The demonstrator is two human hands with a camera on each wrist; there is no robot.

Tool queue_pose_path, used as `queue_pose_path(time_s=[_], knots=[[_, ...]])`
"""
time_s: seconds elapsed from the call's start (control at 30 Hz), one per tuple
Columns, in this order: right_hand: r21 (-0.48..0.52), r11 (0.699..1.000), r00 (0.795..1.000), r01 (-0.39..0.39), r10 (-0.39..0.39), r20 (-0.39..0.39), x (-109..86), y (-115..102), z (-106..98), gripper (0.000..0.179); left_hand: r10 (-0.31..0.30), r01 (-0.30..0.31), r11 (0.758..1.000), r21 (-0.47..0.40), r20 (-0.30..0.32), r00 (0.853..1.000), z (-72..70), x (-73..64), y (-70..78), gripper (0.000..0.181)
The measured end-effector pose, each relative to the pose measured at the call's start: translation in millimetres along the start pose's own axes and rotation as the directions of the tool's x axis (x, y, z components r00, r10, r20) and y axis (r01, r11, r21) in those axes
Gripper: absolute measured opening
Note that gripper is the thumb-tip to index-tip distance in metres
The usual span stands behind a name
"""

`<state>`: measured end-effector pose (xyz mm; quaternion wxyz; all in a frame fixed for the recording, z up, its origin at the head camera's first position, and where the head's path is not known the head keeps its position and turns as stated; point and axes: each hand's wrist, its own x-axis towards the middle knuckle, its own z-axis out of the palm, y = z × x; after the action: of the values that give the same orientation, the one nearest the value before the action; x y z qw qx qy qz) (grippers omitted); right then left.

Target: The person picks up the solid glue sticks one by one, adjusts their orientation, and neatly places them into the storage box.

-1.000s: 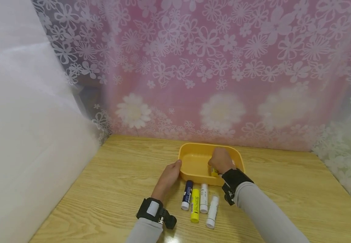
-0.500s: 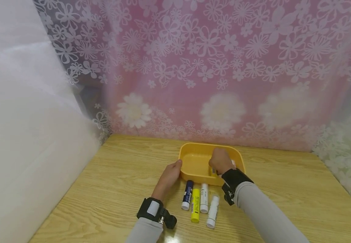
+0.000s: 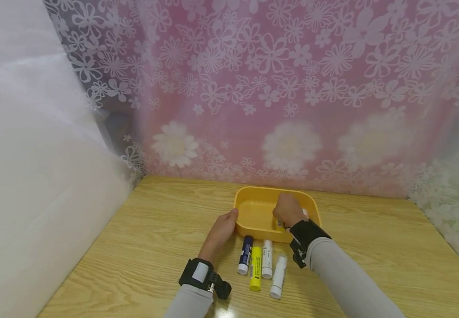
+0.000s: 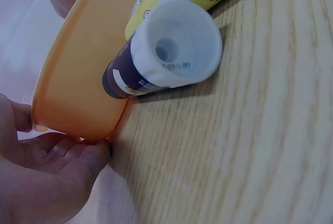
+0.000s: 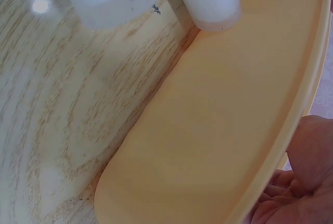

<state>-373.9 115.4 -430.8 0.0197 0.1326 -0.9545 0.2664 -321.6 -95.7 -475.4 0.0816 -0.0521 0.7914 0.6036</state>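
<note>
My left hand [image 3: 223, 227] grips the left end of a yellow plastic tray [image 3: 249, 233], thumb at the rim and fingers against the outer wall, as the left wrist view shows. Inside the tray's right half, my right hand [image 3: 289, 211] is curled over a yellow glue stick [image 3: 279, 225], most of it hidden under the hand. A bit of something white [image 3: 305, 213] shows beside that hand. In front of the tray lie a dark blue glue stick [image 3: 245, 255] with a white end, a yellow glue stick [image 3: 255, 268] and two white glue sticks [image 3: 267, 259].
All of this sits on a wood-grain table [image 3: 153, 247]. A pink flowered curtain [image 3: 229, 110] hangs close behind the tray, and a white sheet [image 3: 46, 154] slopes along the left side. In the right wrist view, the tray's outer wall [image 5: 208, 104] stands between hand and table.
</note>
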Motion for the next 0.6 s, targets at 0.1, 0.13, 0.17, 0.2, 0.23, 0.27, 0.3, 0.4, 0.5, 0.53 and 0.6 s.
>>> queue_pose_path(time_s=[0.1,0.13,0.17,0.2,0.23,0.27,0.3,0.4,0.5,0.53,0.6], knots=[[0.004,1.0,1.0,-0.01,0.01,0.0,0.1,-0.3,0.2,0.042,-0.001,0.001,1.0,-0.002,-0.002,1.0,0.1,0.4,-0.8,0.061],[0.005,1.0,1.0,-0.014,0.014,0.001,0.3,-0.5,0.2,0.043,0.002,-0.002,1.0,-0.004,-0.003,1.0,-0.1,0.2,-0.9,0.061],[0.002,1.0,1.0,-0.018,0.018,0.001,0.2,-0.8,0.3,0.043,0.004,-0.004,1.0,-0.005,-0.002,1.0,-0.1,0.0,-1.1,0.061],[-0.004,1.0,1.0,-0.021,0.021,0.001,0.3,-1.0,0.4,0.042,0.004,-0.004,1.0,-0.009,-0.002,1.0,-0.1,-0.3,-1.2,0.06],[-0.008,1.0,1.0,-0.024,0.024,0.003,0.5,-1.2,0.5,0.042,0.007,-0.007,1.0,-0.01,-0.002,1.0,-0.2,-0.8,-1.2,0.06],[-0.015,1.0,1.0,-0.026,0.026,0.006,1.0,-1.5,0.2,0.042,0.009,-0.009,1.0,-0.01,-0.003,1.0,-0.2,-1.1,-1.2,0.06],[-0.017,0.999,0.999,-0.03,0.03,0.011,1.1,-2.0,-0.3,0.042,0.009,-0.009,1.0,-0.011,-0.003,1.0,-0.1,-1.3,-1.3,0.06],[-0.025,0.999,0.998,-0.043,0.044,0.039,3.1,-2.3,-2.4,0.041,0.002,-0.002,1.0,-0.01,-0.004,1.0,0.2,-1.4,-1.5,0.06],[-0.035,0.997,0.994,-0.066,0.069,0.082,7.3,-1.4,-5.4,0.04,-0.003,0.003,1.0,-0.007,-0.001,1.0,0.7,-0.9,-1.9,0.061],[-0.027,0.996,0.991,-0.086,0.088,0.098,9.5,-1.2,-6.5,0.037,-0.002,0.002,1.0,-0.006,0.0,1.0,0.5,-0.6,-2.0,0.06],[0.003,0.994,0.988,-0.112,0.111,0.11,13.3,-1.7,-10.4,0.018,0.002,-0.002,1.0,-0.006,0.003,1.0,0.0,-0.1,-2.0,0.06]])
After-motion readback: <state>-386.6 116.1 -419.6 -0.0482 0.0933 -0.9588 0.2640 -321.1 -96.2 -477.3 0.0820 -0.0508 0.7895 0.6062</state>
